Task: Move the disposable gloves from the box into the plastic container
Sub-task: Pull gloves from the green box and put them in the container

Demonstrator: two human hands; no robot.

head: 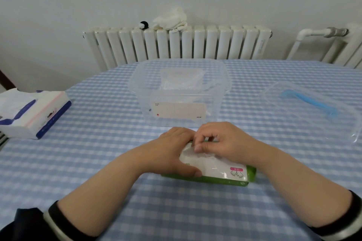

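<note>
Your left hand (172, 154) grips the left end of the glove box (219, 170), its fingers wrapped over the top and the thumb pressed along the near edge. Your right hand (221, 143) rests on top of the box, with curled fingers (197, 147) pinching at the opening in the white top face; what they pinch is too small to tell. The box is green with a white top and lies flat on the checked blue-and-white surface (117, 162), close in front of you. Just beyond it stands the clear plastic container (180, 88), open at the top, with a pale label on its near wall and some thin clear plastic lying inside. Its lid (311, 101), clear with a blue handle, lies well apart on the right. At the left edge sits a tissue pack (33, 113), white and dark blue. Behind the surface a white radiator (176, 45) runs along the wall, with a crumpled white cloth (170, 19) on top.
</note>
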